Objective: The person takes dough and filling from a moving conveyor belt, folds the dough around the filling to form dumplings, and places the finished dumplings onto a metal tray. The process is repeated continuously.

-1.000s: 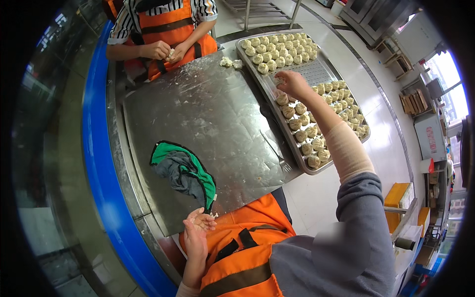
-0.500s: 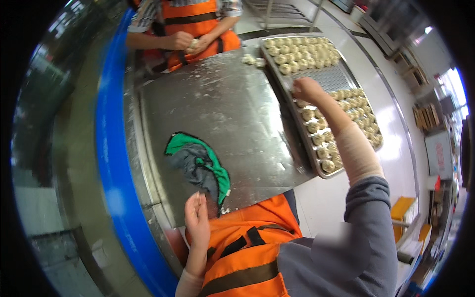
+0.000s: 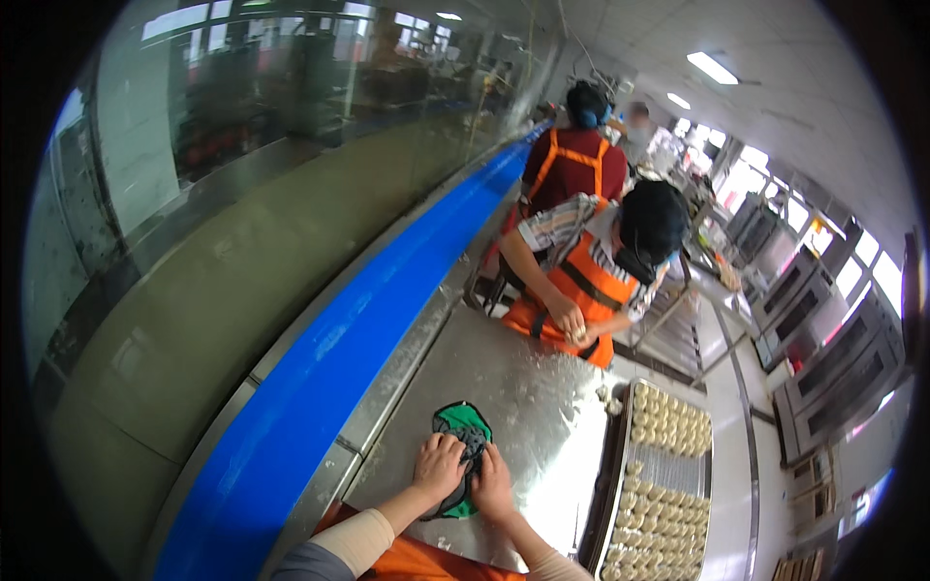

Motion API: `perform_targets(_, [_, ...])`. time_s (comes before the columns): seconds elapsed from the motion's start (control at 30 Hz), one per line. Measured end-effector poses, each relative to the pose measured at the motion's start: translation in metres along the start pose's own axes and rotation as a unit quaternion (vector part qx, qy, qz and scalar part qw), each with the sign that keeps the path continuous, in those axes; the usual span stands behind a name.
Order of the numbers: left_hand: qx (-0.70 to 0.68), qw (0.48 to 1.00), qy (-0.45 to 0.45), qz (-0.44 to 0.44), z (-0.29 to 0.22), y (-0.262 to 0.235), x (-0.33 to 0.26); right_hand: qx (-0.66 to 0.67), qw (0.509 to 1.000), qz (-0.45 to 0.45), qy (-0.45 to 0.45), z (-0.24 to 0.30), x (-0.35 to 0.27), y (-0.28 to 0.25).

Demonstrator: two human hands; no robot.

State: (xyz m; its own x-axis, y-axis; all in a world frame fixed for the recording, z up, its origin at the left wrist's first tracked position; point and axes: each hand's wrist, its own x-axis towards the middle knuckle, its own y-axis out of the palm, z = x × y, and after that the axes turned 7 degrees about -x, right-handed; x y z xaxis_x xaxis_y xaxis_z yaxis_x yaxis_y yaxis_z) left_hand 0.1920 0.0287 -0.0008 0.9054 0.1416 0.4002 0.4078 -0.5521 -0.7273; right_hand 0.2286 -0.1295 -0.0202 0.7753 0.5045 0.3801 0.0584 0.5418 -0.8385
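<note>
A crumpled green-and-grey cloth with a dark edge lies on the steel table in front of me. My left hand presses on its left side, fingers curled over the grey part. On the other side my right hand grips the cloth's right edge, its fingers pointing away from me. Both palms are hidden from above. Off to the right stands a metal tray with rows of small pleated dough buns, apart from my hands.
A blue conveyor belt runs along the table's left side, beside a glass wall. Across the table a co-worker in an orange apron pinches a small dough piece. Another person stands behind. Loose dough pieces lie by the tray.
My right hand has come back from the tray to the cloth, and my left hand has moved onto it too. The view has tilted up, bringing more of the room into sight.
</note>
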Motion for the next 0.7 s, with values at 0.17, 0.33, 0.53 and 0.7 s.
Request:
perform_targets(0.17, [0.029, 0.997, -0.066, -0.017, 0.032, -0.005, 0.034, -0.054, 0.997, -0.028, 0.054, 0.031, 0.045, 0.051])
perform_targets(0.33, [0.043, 0.997, -0.062, -0.009, 0.043, -0.004, 0.062, -0.078, 0.993, -0.013, 0.087, 0.024, 0.069, 0.058])
perform_targets(0.53, [0.036, 0.996, -0.077, 0.011, 0.050, -0.010, 0.078, -0.089, 0.992, -0.005, 0.091, 0.031, 0.072, 0.055])
perform_targets(0.7, [0.014, 0.995, -0.089, -0.034, 0.055, -0.004, 0.087, -0.088, 0.992, 0.004, 0.089, 0.032, 0.074, 0.056])
